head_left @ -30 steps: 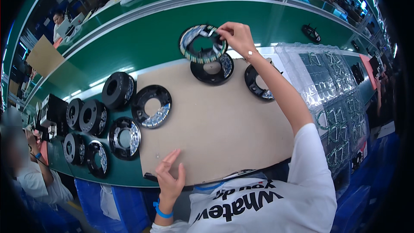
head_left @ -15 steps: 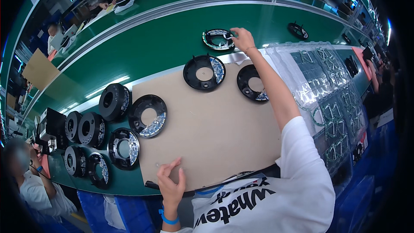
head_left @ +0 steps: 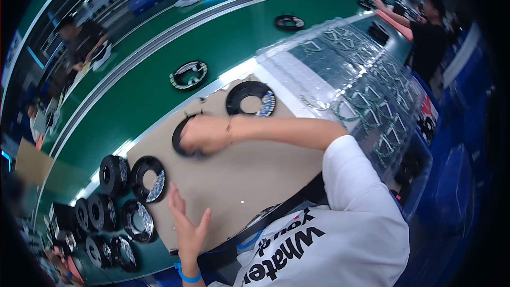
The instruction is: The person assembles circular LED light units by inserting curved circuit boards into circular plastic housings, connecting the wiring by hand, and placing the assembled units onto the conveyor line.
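Observation:
Blurred by motion, my right hand (head_left: 204, 134) is over a black ring-shaped housing (head_left: 179, 141) on the brown board (head_left: 234, 180). The hand covers most of that ring, and its fingertips are hidden, so whether it grips the ring cannot be told. My left hand (head_left: 187, 223) is open above the board's left part, its fingers apart and nothing in them. Beyond the right hand lies another black ring (head_left: 251, 86) with small blue-white pieces along one side. To the left, a similar ring (head_left: 139, 178) overlaps the board's edge.
Several thick black rings (head_left: 109, 176) stand on the green surface at the left. One ring (head_left: 174, 78) lies on the green belt (head_left: 228, 50), another (head_left: 289, 22) farther along it. Clear plastic sheets with green ring-shaped boards (head_left: 366, 106) cover the right. People work nearby.
My right hand has let go of the ring on the green belt and come back over a ring on the board. The view has turned rightward. My left hand stays open.

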Demonstrator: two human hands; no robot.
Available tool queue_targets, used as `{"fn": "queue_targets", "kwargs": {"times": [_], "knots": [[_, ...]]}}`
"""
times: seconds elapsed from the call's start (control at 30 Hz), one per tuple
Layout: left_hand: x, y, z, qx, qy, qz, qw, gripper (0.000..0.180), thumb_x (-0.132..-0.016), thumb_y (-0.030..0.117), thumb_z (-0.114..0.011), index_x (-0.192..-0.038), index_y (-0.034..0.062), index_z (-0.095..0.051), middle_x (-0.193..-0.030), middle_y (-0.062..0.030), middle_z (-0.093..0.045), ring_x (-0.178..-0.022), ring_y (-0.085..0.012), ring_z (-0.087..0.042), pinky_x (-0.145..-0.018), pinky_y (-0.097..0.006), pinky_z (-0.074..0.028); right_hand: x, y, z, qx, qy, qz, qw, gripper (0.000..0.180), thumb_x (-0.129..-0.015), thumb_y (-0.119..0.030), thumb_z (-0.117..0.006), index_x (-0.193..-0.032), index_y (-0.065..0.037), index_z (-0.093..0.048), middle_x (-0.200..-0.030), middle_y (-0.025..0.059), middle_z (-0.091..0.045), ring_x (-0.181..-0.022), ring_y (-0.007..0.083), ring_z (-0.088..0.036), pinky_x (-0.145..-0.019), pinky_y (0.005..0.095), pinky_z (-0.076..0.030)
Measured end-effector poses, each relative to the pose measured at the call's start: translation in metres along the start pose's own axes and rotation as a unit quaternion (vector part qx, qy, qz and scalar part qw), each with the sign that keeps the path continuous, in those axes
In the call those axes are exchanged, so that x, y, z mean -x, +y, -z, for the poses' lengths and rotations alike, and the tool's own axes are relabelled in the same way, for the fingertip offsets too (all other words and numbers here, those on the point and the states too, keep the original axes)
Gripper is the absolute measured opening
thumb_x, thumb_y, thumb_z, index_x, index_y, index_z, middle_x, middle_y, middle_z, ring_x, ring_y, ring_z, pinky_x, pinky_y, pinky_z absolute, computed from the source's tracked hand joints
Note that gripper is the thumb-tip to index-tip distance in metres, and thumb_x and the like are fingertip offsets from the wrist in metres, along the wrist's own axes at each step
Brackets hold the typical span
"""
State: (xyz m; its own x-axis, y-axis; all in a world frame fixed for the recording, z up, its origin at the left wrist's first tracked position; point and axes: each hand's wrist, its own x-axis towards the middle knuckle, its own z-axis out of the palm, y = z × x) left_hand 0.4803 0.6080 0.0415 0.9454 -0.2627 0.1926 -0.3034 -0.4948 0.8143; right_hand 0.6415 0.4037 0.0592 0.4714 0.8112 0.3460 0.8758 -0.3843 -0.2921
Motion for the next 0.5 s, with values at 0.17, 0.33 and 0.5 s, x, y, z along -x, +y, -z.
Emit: {"fn": "queue_targets", "kwargs": {"times": [0.17, 0.33, 0.5], "knots": [[-0.038, -0.017, -0.024, 0.058, -0.004, 0.003, 0.998, 0.077, -0.076, 0.004, -0.063, -0.135, 0.0006, -0.016, -0.142, -0.0240, -0.020, -0.133, -0.0357, -0.021, -0.107, -0.042, -0.021, 0.009, -0.054, -0.001, -0.140, 0.004, -0.009, 0.990, 0.011, -0.073, -0.013, -0.063, -0.080, -0.005, -0.063, -0.076, 0.0145, -0.063, -0.075, 0.0317, -0.061, -0.065, 0.0402, -0.047], [-0.046, -0.028, -0.023, -0.012, 0.006, -0.047, 0.999, 0.050, -0.076, 0.002, -0.061, -0.121, 0.0008, -0.038, -0.136, -0.0244, -0.033, -0.129, -0.0359, -0.031, -0.105, -0.039, -0.026, 0.071, 0.047, 0.068, 0.004, 0.333, -0.110, 0.936, 0.022, -0.074, -0.006, -0.058, -0.096, -0.005, -0.062, -0.084, 0.0132, -0.062, -0.070, 0.0254, -0.060, -0.069, 0.0329, -0.048], [-0.049, -0.034, -0.029, 0.001, -0.010, -0.054, 0.999, 0.054, -0.073, 0.002, -0.065, -0.121, 0.0012, -0.038, -0.133, -0.0235, -0.037, -0.125, -0.0364, -0.036, -0.102, -0.038, -0.029, 0.215, 0.153, 0.128, 0.193, 0.312, -0.614, 0.699, 0.057, -0.077, -0.028, -0.063, -0.126, -0.007, -0.042, -0.120, 0.0168, -0.053, -0.103, 0.0320, -0.054, -0.088, 0.0407, -0.043]]}}
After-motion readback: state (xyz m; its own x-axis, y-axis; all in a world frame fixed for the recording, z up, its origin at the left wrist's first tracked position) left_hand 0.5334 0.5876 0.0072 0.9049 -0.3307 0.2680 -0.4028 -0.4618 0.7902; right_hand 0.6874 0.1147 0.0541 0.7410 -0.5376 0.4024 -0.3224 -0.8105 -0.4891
